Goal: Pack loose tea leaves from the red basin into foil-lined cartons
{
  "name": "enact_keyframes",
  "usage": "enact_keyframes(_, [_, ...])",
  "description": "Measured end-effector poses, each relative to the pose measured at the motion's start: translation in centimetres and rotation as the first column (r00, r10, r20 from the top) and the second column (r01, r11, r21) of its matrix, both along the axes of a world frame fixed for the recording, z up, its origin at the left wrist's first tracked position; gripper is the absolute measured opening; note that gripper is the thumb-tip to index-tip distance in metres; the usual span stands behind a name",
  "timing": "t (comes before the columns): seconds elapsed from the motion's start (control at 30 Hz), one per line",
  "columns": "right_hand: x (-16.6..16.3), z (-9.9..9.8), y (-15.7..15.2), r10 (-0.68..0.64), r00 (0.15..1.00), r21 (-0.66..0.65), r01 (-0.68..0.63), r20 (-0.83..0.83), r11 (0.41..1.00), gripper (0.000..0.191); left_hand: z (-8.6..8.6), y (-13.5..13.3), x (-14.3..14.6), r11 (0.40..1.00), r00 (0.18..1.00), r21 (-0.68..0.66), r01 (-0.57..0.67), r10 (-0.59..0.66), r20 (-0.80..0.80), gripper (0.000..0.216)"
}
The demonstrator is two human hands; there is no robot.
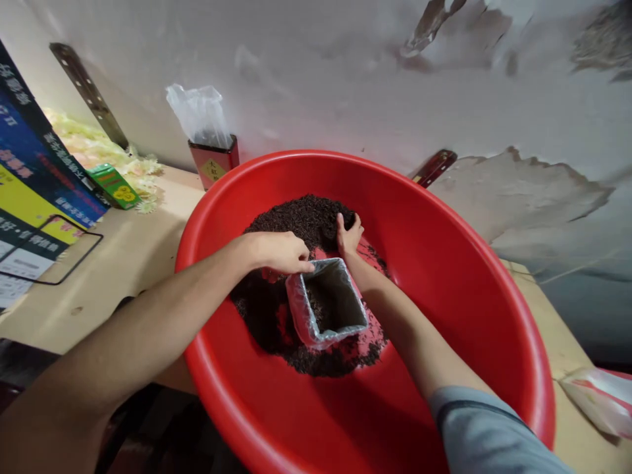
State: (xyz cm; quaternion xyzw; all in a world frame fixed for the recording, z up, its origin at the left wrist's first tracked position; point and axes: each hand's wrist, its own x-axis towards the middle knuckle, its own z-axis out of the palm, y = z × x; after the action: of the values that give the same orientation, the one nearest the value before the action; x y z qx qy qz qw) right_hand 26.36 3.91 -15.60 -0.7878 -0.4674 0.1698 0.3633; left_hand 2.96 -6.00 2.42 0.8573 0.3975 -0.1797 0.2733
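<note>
A wide red plastic basin [459,263] holds a heap of dark, dry loose leaves [301,217] that look like tea. Inside it stands a square tin [296,309] lined with a clear plastic bag, its mouth tilted towards me and some leaves low inside. My left hand [284,251] is closed at the tin's far-left rim, pinching the edge with the bag folded over it. Beyond the tin, my right hand [349,234] dips into the right side of the heap, thumb apart and fingers curved, partly hidden by leaves.
Behind the basin, a red tin [213,161] with a plastic bag sticking out stands against the peeling wall [316,79]. To the left are a green box [114,186], pale artificial flowers [143,168] and a printed carton [34,171]. A plastic package [600,398] lies right on the wooden table [148,230].
</note>
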Motion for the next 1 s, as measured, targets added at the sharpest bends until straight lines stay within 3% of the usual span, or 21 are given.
enact_keyframes(0.2, [-3.3,-0.4,3.5,0.07,0.997,0.05,-0.071,0.025,0.996,0.09,0.2,-0.2,0.3,0.992,0.997,0.112,0.051,-0.045,-0.057,0.043])
enact_keyframes(0.3, [-4.1,-0.9,4.7,0.035,0.994,0.069,-0.042,0.107,0.997,0.093,0.0,-0.3,0.4,0.988,0.995,0.136,0.069,-0.06,-0.074,0.044])
enact_keyframes(0.37, [-4.4,-1.1,5.1,0.005,0.992,0.083,-0.016,0.124,0.996,0.085,-0.1,-0.3,0.4,0.988,0.994,0.133,0.074,-0.063,-0.085,0.044])
enact_keyframes(0.5, [-4.4,-1.0,5.5,0.029,0.985,0.102,-0.047,0.171,0.994,0.07,-0.1,-0.3,0.6,0.991,0.994,0.118,0.068,-0.057,-0.093,0.043])
enact_keyframes(0.67, [-4.0,-0.7,5.6,0.072,0.976,0.082,-0.091,0.208,0.992,0.074,0.2,-0.4,0.8,0.991,0.992,0.106,0.08,-0.068,-0.106,0.042])
enact_keyframes(0.9, [-3.1,-1.3,5.0,0.198,0.934,0.109,-0.239,0.296,0.965,0.059,0.1,-0.2,0.7,0.989,0.993,0.11,0.095,-0.087,-0.078,0.037])
enact_keyframes(1.0, [-3.1,-1.9,5.1,0.168,0.941,0.081,-0.2,0.294,0.976,0.063,0.1,-0.2,0.6,0.986,0.995,0.142,0.091,-0.083,-0.06,0.034])
